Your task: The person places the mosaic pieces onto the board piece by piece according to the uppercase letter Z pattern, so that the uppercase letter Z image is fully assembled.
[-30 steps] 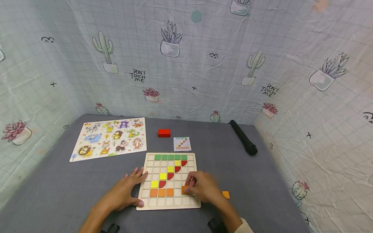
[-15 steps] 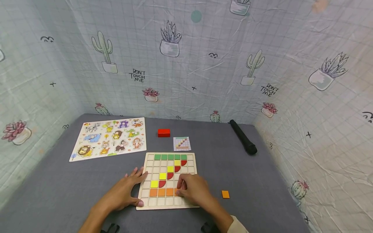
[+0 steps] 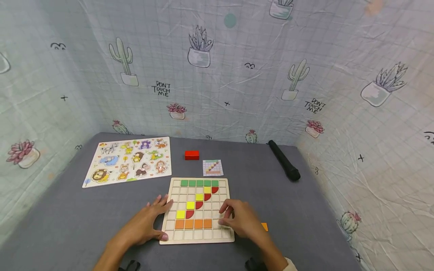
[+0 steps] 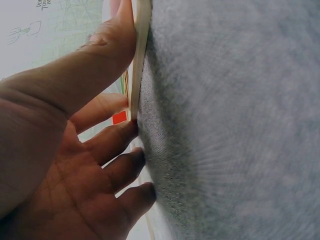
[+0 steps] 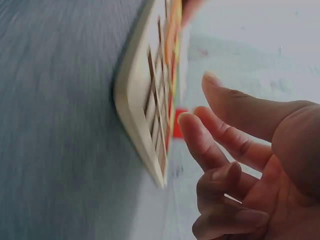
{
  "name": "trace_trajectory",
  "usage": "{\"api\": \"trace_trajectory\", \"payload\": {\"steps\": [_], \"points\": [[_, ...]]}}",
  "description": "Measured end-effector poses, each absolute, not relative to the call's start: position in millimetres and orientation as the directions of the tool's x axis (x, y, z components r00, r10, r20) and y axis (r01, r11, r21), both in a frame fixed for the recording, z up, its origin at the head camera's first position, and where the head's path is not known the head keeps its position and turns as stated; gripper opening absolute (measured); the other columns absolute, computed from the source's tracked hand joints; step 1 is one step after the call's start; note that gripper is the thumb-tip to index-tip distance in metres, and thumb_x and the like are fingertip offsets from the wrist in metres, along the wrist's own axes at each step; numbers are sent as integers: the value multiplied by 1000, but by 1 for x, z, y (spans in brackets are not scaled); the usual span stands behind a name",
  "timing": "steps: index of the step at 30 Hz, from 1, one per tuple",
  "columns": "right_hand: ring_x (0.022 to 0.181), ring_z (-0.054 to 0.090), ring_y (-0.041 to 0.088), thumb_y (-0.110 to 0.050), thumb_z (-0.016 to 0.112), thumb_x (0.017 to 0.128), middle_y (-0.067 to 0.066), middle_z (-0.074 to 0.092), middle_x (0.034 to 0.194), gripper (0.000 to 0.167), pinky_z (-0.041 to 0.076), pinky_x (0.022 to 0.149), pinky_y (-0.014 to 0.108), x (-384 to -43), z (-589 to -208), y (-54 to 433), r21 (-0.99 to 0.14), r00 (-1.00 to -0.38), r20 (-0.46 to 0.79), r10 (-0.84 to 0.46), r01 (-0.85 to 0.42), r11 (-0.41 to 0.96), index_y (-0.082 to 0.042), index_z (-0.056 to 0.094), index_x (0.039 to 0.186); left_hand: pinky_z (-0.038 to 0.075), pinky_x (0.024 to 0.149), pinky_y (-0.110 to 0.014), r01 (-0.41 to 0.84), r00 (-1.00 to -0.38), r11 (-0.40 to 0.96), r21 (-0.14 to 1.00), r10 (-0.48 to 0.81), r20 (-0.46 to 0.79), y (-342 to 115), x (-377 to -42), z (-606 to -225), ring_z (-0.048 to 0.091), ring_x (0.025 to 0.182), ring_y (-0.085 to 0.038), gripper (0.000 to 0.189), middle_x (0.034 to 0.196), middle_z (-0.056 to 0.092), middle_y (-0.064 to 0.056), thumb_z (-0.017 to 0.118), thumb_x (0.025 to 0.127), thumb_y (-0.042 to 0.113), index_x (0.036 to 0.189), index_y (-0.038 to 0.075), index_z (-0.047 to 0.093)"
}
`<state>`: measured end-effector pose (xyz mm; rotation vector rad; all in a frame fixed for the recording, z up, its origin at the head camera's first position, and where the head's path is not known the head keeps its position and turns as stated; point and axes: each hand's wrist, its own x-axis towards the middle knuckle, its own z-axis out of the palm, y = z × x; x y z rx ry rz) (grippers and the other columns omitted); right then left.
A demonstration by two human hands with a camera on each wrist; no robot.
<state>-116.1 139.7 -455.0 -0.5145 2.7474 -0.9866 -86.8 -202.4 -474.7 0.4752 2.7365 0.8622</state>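
A wooden grid board (image 3: 198,236) lies on the grey table. A row of green tiles (image 3: 199,183) fills cells near its far edge. Yellow tiles (image 3: 190,205) and red quarter-round tiles (image 3: 199,205) step diagonally down to the left. Below them, a row of orange tiles (image 3: 198,224) lies in the cells. My left hand (image 3: 144,224) rests against the board's left edge, fingers spread and thumb at the near corner. Over the board's right side is my right hand (image 3: 242,219), thumb and index apart with nothing between them. Another orange tile (image 3: 265,226) shows partly behind the right wrist.
Beyond the board are a small card with a coloured grid pattern (image 3: 213,168) and a red block (image 3: 192,155). An animal picture board (image 3: 130,162) lies at the far left. A black microphone (image 3: 284,160) lies at the far right. Cactus-print cloth (image 3: 223,82) hangs behind the table.
My right hand set an orange tile at the right end of the orange row, let go and drew back to the right. My left hand has stayed on the board's edge.
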Motion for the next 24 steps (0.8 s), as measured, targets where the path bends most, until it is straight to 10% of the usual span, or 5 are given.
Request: {"api": "trace_trajectory", "payload": {"steps": [14, 24], "points": [[82, 61, 11, -20, 100, 68, -10, 66, 84, 39, 49, 76, 35, -107, -455, 228, -535, -990, -12, -142, -113, 837, -25, 75, 98, 26, 123, -75, 234, -924, 785, 574, 363, -120, -203, -88, -472, 24, 160, -52, 111, 171, 34, -24, 98, 66, 34, 161, 6, 47], [70, 54, 8, -27, 98, 74, -12, 61, 77, 28, 43, 62, 34, -104, -466, 238, -471, -991, -80, -104, -55, 881, -29, 72, 86, 26, 123, -76, 233, -922, 781, 580, 367, -124, -203, -87, -473, 24, 160, -52, 111, 171, 34, -24, 99, 66, 33, 161, 6, 47]]}}
